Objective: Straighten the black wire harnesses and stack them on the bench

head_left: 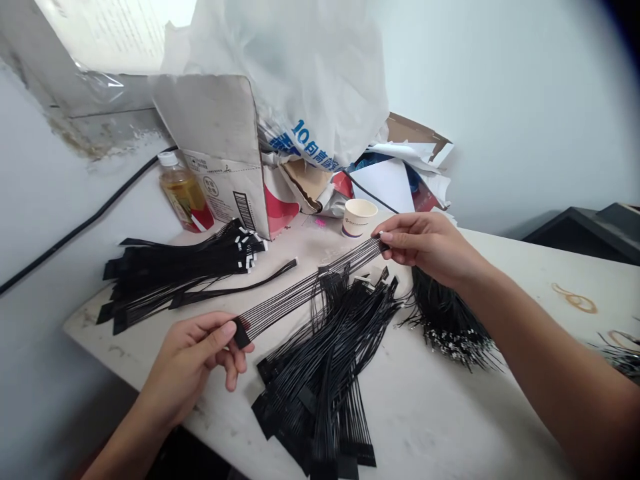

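Note:
A black multi-wire cable [305, 290] is stretched taut between my two hands above the white table [450, 413]. My left hand [197, 360] pinches its black connector end between thumb and fingers. My right hand [425, 245] pinches the far ends of the thin wires. Under the stretched cable lies a loose heap of similar black cables [325, 373] with connectors toward me. A bunch of loose black wires [450, 323] lies below my right wrist.
A stack of flat sleeved black cables [175, 270] lies at the left. Behind stand a tea bottle [184, 193], a cardboard box [225, 147], a plastic bag [300, 73], a paper cup [357, 217] and papers. A black cord [75, 230] runs along the wall.

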Demonstrator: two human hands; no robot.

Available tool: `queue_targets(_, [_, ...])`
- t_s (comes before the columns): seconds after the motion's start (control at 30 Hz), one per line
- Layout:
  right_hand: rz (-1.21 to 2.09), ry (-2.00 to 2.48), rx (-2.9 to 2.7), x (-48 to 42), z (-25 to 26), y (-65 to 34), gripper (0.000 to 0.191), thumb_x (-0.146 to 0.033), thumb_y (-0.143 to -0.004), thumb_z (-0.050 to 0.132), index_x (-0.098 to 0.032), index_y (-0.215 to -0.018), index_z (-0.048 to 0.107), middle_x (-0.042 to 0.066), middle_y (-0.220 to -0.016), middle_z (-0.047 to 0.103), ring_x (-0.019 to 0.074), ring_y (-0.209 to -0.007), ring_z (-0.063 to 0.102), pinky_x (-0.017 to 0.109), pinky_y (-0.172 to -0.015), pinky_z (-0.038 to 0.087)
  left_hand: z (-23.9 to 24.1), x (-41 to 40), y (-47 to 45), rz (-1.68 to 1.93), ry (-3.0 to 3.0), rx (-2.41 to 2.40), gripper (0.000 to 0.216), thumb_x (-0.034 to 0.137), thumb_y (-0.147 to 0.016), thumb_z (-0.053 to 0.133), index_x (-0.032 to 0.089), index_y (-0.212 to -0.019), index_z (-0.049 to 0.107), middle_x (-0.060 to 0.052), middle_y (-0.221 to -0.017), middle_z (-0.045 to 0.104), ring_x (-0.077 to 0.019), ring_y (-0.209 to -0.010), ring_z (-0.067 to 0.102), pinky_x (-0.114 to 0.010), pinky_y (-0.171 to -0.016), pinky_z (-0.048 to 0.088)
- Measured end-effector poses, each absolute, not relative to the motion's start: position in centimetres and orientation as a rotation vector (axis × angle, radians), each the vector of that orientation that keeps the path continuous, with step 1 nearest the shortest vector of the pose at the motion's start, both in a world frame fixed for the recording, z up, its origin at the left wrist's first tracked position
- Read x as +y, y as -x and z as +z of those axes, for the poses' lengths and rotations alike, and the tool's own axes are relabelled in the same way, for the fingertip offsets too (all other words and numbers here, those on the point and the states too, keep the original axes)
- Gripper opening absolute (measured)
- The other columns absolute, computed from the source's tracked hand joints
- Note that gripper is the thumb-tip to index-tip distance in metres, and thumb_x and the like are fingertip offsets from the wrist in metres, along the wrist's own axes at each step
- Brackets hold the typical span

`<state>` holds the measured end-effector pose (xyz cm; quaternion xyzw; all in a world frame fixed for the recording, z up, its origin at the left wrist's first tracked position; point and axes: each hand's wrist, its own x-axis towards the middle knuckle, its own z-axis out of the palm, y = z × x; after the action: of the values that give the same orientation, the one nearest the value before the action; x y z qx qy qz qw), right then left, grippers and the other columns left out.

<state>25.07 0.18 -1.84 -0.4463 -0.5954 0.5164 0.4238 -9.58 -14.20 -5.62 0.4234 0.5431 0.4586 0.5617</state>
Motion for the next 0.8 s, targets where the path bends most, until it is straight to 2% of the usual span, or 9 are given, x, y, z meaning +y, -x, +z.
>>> queue_targets(0.17, [1.303,1.194,-1.535,0.7,-2.3,-25.4,0.032,-0.040,-0.069,0.089,-0.016,-0.082,0.072,0.003,-0.057,0.066,0.0084,-0.046,0.049,0.024,-0.041,0.029,-6.0,-14.7,9.2,0.984,-1.011,1.255,0.035,0.052,-0.080,0.078,0.018,-0.071,0.076,-0.010,-0.055,0.070,-0.0171,-0.038,0.059,-0.026,-0.040,0.044])
queue_targets(0.33, [1.300,1.441,-1.992,0.7,-1.9,-27.4,0.022,-0.039,-0.076,0.082,-0.018,-0.076,0.076,0.006,-0.060,0.071,0.0138,-0.050,0.058,0.026,-0.043,0.038,-5.9,-16.7,8.5,0.573,-1.046,1.338,0.039,0.051,-0.085,0.071,0.021,-0.061,0.066,-0.004,-0.050,0.065,-0.0122,-0.030,0.046,-0.022,-0.032,0.024])
queue_targets(0.4, [1.026,1.499,-2.226,0.4,-1.7,-27.5,0.018,-0.035,-0.080,0.077,-0.020,-0.071,0.077,0.007,-0.064,0.073,0.0155,-0.053,0.061,0.028,-0.047,0.040,-5.4,-17.0,8.8,0.461,-1.211,1.441,0.036,0.048,-0.086,0.069,0.021,-0.061,0.067,-0.001,-0.049,0.061,-0.0114,-0.034,0.043,-0.023,-0.035,0.024])
queue_targets(0.5, [0.536,1.389,-2.300,-0.2,-1.7,-25.3,0.015,-0.032,-0.085,0.072,-0.022,-0.074,0.077,0.005,-0.070,0.074,0.0146,-0.056,0.060,0.030,-0.053,0.040,-5.1,-16.0,10.9,0.681,-1.614,1.686,0.031,0.051,-0.085,0.067,0.025,-0.070,0.075,0.000,-0.051,0.058,-0.0171,-0.047,0.051,-0.027,-0.045,0.038])
queue_targets(0.57, [0.539,1.271,-2.327,-0.2,-2.1,-22.3,0.012,-0.030,-0.087,0.069,-0.021,-0.088,0.077,0.005,-0.081,0.076,0.0159,-0.063,0.063,0.031,-0.060,0.045,-5.3,-14.5,13.2,0.934,-1.821,2.039,0.026,0.050,-0.085,0.066,0.027,-0.082,0.078,-0.003,-0.065,0.067,-0.0224,-0.059,0.058,-0.032,-0.060,0.048])
queue_targets(0.63, [0.612,1.156,-2.426,0.2,-3.1,-18.7,0.017,-0.021,-0.087,0.066,-0.019,-0.102,0.075,0.008,-0.095,0.078,0.0173,-0.074,0.067,0.031,-0.069,0.048,-6.1,-13.0,15.6,1.045,-2.041,2.288,0.028,0.043,-0.089,0.059,0.025,-0.101,0.078,-0.011,-0.100,0.074,-0.0304,-0.085,0.065,-0.043,-0.084,0.051])
queue_targets(0.7, [0.537,1.130,-2.507,1.0,-4.5,-15.4,0.033,-0.013,-0.086,0.064,-0.017,-0.118,0.071,0.011,-0.109,0.076,0.0189,-0.082,0.066,0.032,-0.075,0.047,-7.0,-11.9,17.4,0.851,-2.254,2.290,0.036,0.041,-0.091,0.054,0.022,-0.113,0.076,-0.016,-0.131,0.066,-0.0379,-0.108,0.060,-0.051,-0.098,0.047])
queue_targets(0.77, [0.472,1.146,-2.543,1.9,-5.8,-13.0,0.039,-0.009,-0.084,0.063,-0.016,-0.121,0.069,0.014,-0.120,0.072,0.0228,-0.095,0.066,0.033,-0.078,0.046,-7.9,-11.3,18.4,0.660,-2.355,2.250,0.041,0.041,-0.093,0.049,0.021,-0.117,0.075,-0.017,-0.137,0.064,-0.0393,-0.111,0.057,-0.055,-0.101,0.045])
queue_targets(0.8, [0.471,1.159,-2.551,2.2,-6.3,-12.3,0.034,-0.007,-0.083,0.062,-0.016,-0.115,0.071,0.014,-0.121,0.071,0.0237,-0.098,0.066,0.033,-0.079,0.045,-8.2,-11.2,18.6,0.583,-2.368,2.242,0.043,0.041,-0.094,0.048,0.020,-0.118,0.075,-0.017,-0.138,0.064,-0.0394,-0.110,0.057,-0.057,-0.101,0.044])
